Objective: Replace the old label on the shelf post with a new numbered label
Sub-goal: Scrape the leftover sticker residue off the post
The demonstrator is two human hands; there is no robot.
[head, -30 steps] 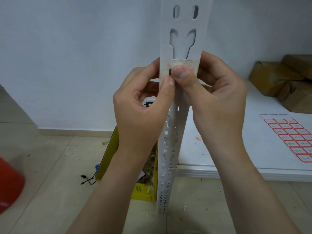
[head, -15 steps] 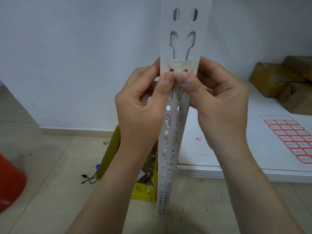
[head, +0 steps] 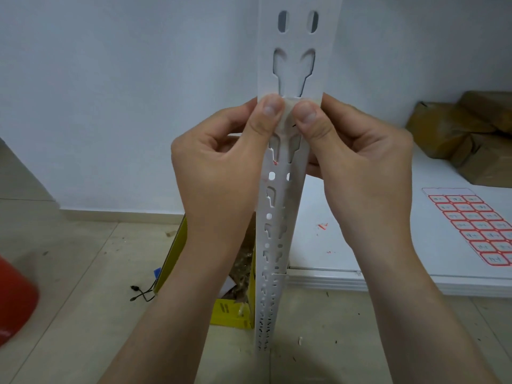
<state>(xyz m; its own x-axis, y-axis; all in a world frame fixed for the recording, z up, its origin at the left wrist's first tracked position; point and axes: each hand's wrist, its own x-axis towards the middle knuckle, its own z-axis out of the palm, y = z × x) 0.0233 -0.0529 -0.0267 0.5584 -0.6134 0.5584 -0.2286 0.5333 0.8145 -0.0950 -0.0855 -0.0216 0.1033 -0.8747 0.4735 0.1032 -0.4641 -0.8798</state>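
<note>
A white slotted shelf post (head: 277,206) stands upright in the middle of the view. A patch of worn, whitish old label residue (head: 289,102) sits on it at thumb height. My left hand (head: 221,173) and my right hand (head: 360,167) wrap the post from both sides, with both thumbs pressed on the front over the residue. The fingers are hidden behind the post. A sheet of red-bordered numbered labels (head: 473,225) lies on the white shelf board (head: 388,261) at the right.
An open yellow box (head: 230,314) with scraps stands on the tiled floor behind the post. Brown wrapped parcels (head: 465,134) rest at the shelf's far right. A red object (head: 13,300) is at the left edge. A black cord (head: 141,293) lies on the floor.
Both thumbs have slid up the post face, from just below the residue patch to its upper edge, now side by side. The post and label sheet have not moved.
</note>
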